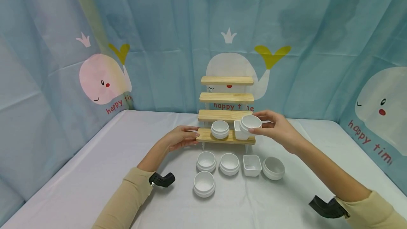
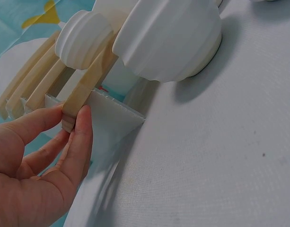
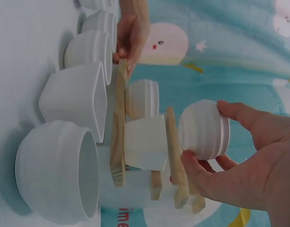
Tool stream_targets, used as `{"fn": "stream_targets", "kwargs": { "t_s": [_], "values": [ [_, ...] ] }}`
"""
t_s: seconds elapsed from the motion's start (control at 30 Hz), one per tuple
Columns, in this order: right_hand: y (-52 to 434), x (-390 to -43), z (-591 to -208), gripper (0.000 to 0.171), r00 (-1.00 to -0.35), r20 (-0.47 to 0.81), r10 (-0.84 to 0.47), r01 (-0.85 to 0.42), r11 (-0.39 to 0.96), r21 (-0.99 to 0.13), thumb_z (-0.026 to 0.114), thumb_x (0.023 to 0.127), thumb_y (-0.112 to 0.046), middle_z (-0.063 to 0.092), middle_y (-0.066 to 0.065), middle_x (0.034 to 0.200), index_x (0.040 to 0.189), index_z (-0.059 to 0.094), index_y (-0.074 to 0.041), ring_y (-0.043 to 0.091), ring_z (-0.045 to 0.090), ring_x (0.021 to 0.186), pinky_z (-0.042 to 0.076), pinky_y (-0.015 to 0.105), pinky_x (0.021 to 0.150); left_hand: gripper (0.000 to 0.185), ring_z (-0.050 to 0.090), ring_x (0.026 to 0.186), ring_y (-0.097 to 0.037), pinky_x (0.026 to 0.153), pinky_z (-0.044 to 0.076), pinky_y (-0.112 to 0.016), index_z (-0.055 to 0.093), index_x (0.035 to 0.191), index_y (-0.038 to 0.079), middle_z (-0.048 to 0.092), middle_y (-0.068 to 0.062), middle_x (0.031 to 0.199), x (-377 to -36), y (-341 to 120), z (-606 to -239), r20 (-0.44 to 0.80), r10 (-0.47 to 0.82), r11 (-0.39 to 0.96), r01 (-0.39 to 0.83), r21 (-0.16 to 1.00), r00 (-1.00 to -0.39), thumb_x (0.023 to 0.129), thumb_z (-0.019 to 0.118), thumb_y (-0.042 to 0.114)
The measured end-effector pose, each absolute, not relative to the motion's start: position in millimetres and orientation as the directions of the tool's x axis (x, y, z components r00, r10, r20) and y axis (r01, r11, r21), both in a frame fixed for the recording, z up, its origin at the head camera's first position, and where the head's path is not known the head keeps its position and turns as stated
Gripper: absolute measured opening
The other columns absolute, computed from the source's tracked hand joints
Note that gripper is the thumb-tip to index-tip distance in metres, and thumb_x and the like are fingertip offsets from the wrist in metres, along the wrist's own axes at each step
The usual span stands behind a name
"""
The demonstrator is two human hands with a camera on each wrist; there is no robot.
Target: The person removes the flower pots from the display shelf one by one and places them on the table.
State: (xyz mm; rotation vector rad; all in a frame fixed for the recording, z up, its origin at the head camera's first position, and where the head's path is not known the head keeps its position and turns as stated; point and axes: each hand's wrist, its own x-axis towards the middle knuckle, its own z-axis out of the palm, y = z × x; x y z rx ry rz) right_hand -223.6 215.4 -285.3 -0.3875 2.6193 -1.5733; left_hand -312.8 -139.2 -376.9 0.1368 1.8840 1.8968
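Observation:
A tiered stand with wooden shelves [image 1: 226,116] rises at the middle of the table. My left hand [image 1: 182,138] pinches the left end of its lowest shelf [image 2: 83,92] between thumb and fingers. In my right hand [image 1: 276,130] is a round white ribbed pot [image 3: 204,129], gripped by its sides above the shelf's right end. Below that pot, a square white pot [image 3: 145,143] stands on the lowest shelf, partly hidden in the head view. Left of it on the same shelf sits another round white pot [image 1: 220,130].
In front of the stand, round white pots [image 1: 206,162] and a square one [image 1: 252,166] form a row on the white cloth [image 1: 105,172]. One more round pot [image 1: 204,185] stands nearer the front. A blue whale-print curtain [image 1: 165,66] hangs behind.

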Motion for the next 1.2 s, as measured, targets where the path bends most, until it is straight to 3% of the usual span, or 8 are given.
{"fn": "stream_targets", "kwargs": {
  "t_s": [0.3,0.7,1.03,1.2],
  "values": [
    [211,-213,-289,0.066,-0.961,0.076,-0.267,-0.190,0.431,-0.882,0.080,0.095,-0.022,0.056,0.016,0.143,0.150,0.049,-0.001,0.026,0.061,0.121,0.054,0.036,0.102,0.054,0.073,0.086,-0.010,0.080,0.064,-0.021,0.038,0.156,-0.012,0.069,-0.010,0.108,-313,-140,-378,-0.224,0.400,0.033,-0.230,0.973,-0.889,0.106,0.057,-0.002],
    [207,-203,-298,0.061,-0.939,0.121,-0.321,-0.236,0.348,-0.907,0.080,0.093,-0.016,0.060,0.014,0.137,0.146,0.053,0.002,0.021,0.064,0.114,0.059,0.025,0.094,0.055,0.072,0.086,-0.010,0.080,0.064,-0.021,0.037,0.156,-0.012,0.068,-0.011,0.110,-312,-139,-377,-0.223,0.400,0.033,-0.230,0.973,-0.889,0.106,0.058,-0.001],
    [204,-197,-303,0.061,-0.927,0.114,-0.357,-0.234,0.314,-0.920,0.081,0.092,-0.014,0.047,0.018,0.154,0.144,0.054,0.003,0.023,0.063,0.117,0.060,0.026,0.094,0.055,0.073,0.088,-0.011,0.082,0.064,-0.022,0.039,0.156,-0.011,0.069,-0.012,0.111,-313,-140,-379,-0.224,0.399,0.034,-0.230,0.973,-0.889,0.106,0.059,0.000],
    [202,-194,-306,0.060,-0.912,0.117,-0.392,-0.241,0.282,-0.929,0.082,0.091,-0.012,0.056,0.018,0.142,0.142,0.055,0.004,0.023,0.063,0.115,0.062,0.028,0.091,0.055,0.073,0.088,-0.011,0.083,0.064,-0.022,0.038,0.156,-0.011,0.068,-0.012,0.112,-311,-139,-377,-0.227,0.399,0.035,-0.232,0.972,-0.889,0.106,0.059,0.000]
  ]
}}
